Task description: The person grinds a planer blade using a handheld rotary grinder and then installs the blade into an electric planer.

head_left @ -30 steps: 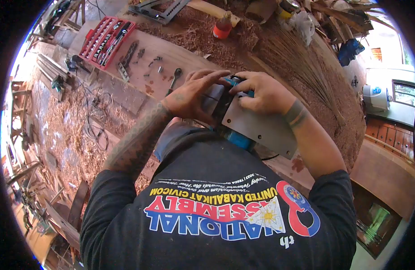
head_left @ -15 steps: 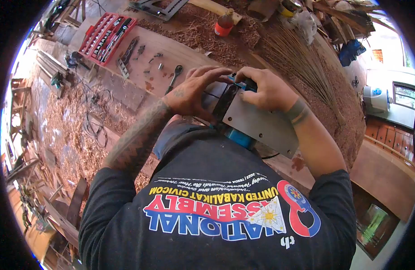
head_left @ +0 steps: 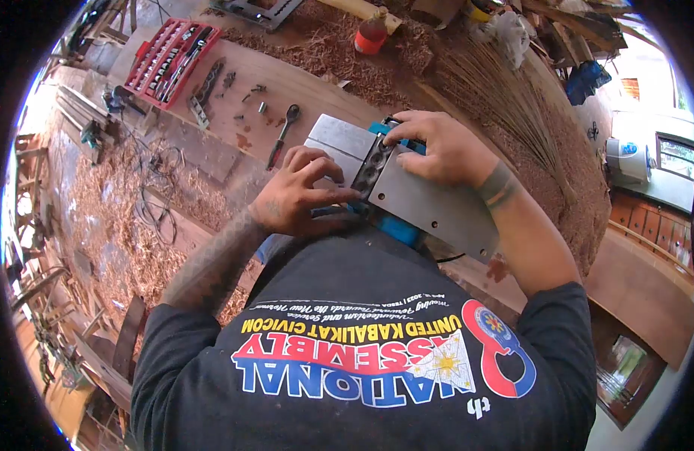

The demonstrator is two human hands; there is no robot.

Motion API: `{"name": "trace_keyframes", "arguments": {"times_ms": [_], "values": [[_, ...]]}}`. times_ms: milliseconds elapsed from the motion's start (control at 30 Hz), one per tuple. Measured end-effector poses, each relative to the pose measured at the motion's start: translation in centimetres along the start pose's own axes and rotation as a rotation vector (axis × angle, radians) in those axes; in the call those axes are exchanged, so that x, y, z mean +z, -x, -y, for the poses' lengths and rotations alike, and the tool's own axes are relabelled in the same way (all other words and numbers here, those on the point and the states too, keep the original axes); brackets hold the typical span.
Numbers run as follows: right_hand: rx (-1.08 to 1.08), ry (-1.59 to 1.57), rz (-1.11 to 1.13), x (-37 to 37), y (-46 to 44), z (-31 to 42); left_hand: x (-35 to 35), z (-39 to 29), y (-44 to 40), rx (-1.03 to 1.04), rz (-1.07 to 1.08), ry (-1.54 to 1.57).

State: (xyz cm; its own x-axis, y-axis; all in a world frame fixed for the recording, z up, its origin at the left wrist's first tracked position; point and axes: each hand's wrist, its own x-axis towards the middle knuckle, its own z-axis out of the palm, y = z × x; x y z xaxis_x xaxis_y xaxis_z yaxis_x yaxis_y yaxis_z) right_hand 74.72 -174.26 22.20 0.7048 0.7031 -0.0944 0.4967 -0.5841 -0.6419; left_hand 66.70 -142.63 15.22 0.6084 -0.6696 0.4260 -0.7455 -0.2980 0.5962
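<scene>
An electric planer (head_left: 430, 203) with a blue body lies upside down against my lap, its flat grey sole facing up. Its dark cutter drum (head_left: 372, 167) runs between the long sole plate and the shorter front plate (head_left: 339, 141). My right hand (head_left: 445, 146) grips the planer's far side, with its fingertips close to the drum's far end. At the near end of the drum, my left hand (head_left: 306, 188) has bent fingers against the planer, one finger reaching to the drum. The left thumb lies along the near side, partly hidden by the hand.
On the wooden board left of the planer lie a ratchet wrench (head_left: 284, 135), a small socket (head_left: 262, 107), and small metal parts. Beyond them sits a red socket set case (head_left: 172, 62). A red-labelled bottle (head_left: 370, 37), bundled thin sticks (head_left: 516, 105), a cable (head_left: 159, 188) and wood shavings surround the board.
My left hand has moved from across the drum toward me and left, uncovering the front plate and drum. My right hand stays on the planer, nearly unmoved.
</scene>
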Motion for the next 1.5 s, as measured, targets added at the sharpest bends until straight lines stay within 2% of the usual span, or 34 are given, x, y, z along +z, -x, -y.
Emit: {"name": "trace_keyframes", "arguments": {"times_ms": [167, 267, 367, 700, 900, 1000, 1267, 1367, 1500], "values": [[-0.029, 0.073, -0.045, 0.9, 0.4, -1.1, 0.3, -0.4, -0.1, -0.034, 0.023, -0.005], [0.124, -0.003, 0.109, -0.7, 0.0, 1.0, 0.2, -0.4, 0.0, -0.050, 0.050, 0.010], [0.140, -0.043, 0.139, -0.8, -0.2, 1.0, 0.2, -0.3, 0.1, -0.055, 0.062, 0.016], [0.111, 0.027, 0.102, 0.0, 0.2, 0.0, 0.2, -0.2, 0.2, -0.063, 0.109, 0.017], [0.114, 0.044, 0.089, 0.1, 0.3, 0.1, 0.1, -0.2, 0.2, -0.073, 0.083, 0.041], [0.109, 0.030, 0.079, 0.1, 0.4, 0.2, 0.0, 0.7, 0.6, -0.147, -0.043, 0.054], [0.123, -0.069, 0.074, -0.6, -0.3, 0.9, 0.9, 1.5, 0.3, -0.210, -0.149, 0.049], [0.182, -0.074, 0.094, -0.8, -0.5, 1.5, 1.2, -0.2, -1.1, -0.317, -0.161, 0.071], [0.092, -0.069, 0.085, -0.6, -0.3, 0.8, 1.5, -0.5, -1.6, -0.326, -0.083, 0.046]]}}
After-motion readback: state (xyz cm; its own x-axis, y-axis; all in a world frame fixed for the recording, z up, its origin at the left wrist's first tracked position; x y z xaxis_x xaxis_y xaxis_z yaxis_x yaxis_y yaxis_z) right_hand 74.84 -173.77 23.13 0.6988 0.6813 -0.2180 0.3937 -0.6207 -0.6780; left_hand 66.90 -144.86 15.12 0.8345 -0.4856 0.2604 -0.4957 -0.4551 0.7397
